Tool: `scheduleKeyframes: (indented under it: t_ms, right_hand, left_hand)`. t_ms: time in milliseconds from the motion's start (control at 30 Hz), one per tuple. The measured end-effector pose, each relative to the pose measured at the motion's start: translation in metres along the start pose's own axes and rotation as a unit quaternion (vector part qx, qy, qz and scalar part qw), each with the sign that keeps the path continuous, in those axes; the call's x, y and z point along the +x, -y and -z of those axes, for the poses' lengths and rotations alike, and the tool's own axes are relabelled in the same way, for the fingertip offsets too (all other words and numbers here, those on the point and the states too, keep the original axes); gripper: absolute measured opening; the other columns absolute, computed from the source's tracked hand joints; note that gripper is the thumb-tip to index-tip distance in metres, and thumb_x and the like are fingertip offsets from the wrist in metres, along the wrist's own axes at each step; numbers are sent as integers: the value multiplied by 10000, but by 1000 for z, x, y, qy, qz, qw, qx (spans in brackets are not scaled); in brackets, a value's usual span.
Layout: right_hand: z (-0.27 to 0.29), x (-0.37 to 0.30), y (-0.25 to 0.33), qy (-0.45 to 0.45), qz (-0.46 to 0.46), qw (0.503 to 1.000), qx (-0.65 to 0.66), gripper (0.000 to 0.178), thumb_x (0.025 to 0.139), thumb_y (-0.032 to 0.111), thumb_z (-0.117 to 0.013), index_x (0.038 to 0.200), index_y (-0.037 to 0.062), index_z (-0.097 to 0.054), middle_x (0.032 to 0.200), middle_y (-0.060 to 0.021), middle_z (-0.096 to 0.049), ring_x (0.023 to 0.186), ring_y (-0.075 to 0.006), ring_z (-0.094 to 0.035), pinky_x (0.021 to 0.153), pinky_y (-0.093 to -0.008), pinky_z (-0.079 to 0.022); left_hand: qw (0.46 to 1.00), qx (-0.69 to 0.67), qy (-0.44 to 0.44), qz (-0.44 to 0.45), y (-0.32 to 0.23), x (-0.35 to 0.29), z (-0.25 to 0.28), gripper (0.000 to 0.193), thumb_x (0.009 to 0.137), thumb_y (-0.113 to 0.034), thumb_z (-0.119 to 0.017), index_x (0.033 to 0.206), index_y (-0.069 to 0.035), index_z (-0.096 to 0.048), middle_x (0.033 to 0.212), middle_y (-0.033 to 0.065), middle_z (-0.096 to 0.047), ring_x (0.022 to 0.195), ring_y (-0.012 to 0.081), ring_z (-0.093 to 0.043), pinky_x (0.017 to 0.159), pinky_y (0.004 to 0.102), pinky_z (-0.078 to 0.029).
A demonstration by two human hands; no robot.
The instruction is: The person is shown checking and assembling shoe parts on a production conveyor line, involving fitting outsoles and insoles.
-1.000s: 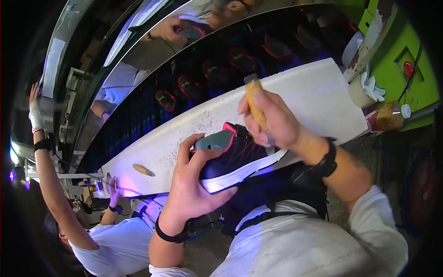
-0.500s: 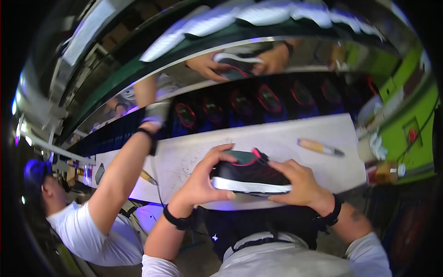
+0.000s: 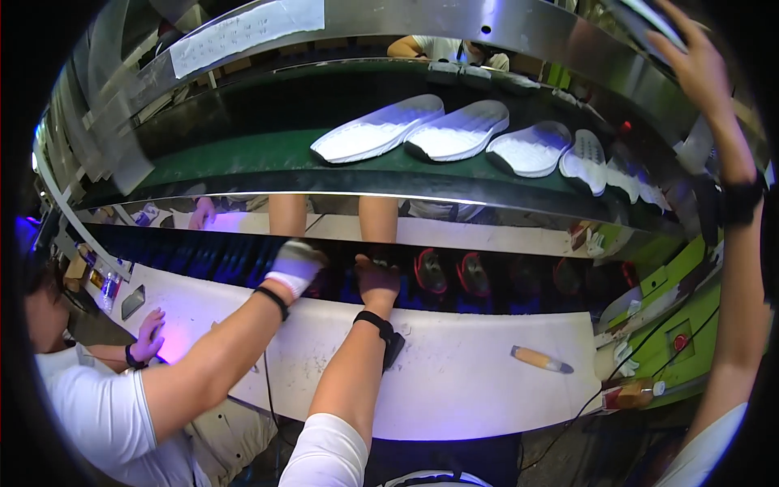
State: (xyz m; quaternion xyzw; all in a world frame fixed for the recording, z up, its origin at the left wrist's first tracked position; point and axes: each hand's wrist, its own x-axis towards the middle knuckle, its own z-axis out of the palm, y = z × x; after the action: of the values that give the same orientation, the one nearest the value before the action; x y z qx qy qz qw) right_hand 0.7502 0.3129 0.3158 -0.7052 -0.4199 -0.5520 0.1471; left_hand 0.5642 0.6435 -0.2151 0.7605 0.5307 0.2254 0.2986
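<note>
My left hand [image 3: 377, 282] reaches forward into a dark trough, its fingers curled at a dark shoe upper [image 3: 383, 261] that they mostly hide. Beside it in the trough are black shoe uppers with red-edged collars, one of them a red-rimmed upper [image 3: 431, 271]. My right hand [image 3: 696, 69] is raised high at the far right, fingers closed on a pale-edged, flat-looking thing [image 3: 649, 24]; the picture's rim cuts it off, and its kind cannot be made out. White soles [image 3: 461, 134] lie in a row on the green belt beyond.
A co-worker's gloved hand [image 3: 297, 266] works in the trough close left of my left hand. On the white table [image 3: 454, 381] lies a wooden-handled tool [image 3: 541, 359]. A bottle [image 3: 635, 394] and green machine panel [image 3: 673, 349] stand at right; a phone [image 3: 133, 301] lies left.
Both hands have left the black shoe with the white sole they held together. My left hand has moved forward to the trough, my right up and right. The view has tilted up.
</note>
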Motion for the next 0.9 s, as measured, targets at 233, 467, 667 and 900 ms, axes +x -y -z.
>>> scheduleKeyframes:
  t_ms: [233, 467, 667, 900]
  right_hand:
    - [-54, 10, 85, 103, -125, 987, 1, 668, 967, 417, -568, 1512, 68, -405, 1487, -267, -401, 1397, -393, -393, 1156, -442, -347]
    - [-121, -94, 225, 212, 41, 943, 253, 295, 817, 271, -733, 1017, 55, -744, 1005, -168, -713, 987, -358, -669, 887, -452, -519]
    - [-122, -101, 267, 138, -69, 951, 269, 168, 813, 200, -672, 789, 36, -701, 851, -139, -646, 888, -365, -622, 809, -460, -510]
    - [64, -226, 250, -13, -17, 817, 577, 41, 940, 52, -606, 967, 21, -603, 860, -112, -685, 721, -276, -656, 661, -377, -514]
  left_hand:
    - [976, -213, -47, 16, 30, 27, 22, 502, 839, -293, -726, 1143, 48, -518, 1007, 207, -678, 936, 330, -697, 760, 406, -553]
    - [770, -572, 274, -67, 62, -32, 158, 316, 903, -76, -648, 1206, -17, -578, 1120, 111, -667, 1000, 213, -662, 803, 344, -548]
    - [950, -95, 214, -204, 80, -96, 196, 210, 934, -129, -619, 1082, 2, -688, 1131, 160, -679, 1019, 294, -662, 938, 390, -506]
    - [887, -119, -59, -442, 98, -228, 201, 505, 872, -273, -661, 1300, -30, -549, 1422, 239, -445, 1346, 409, -403, 1156, 598, -235]
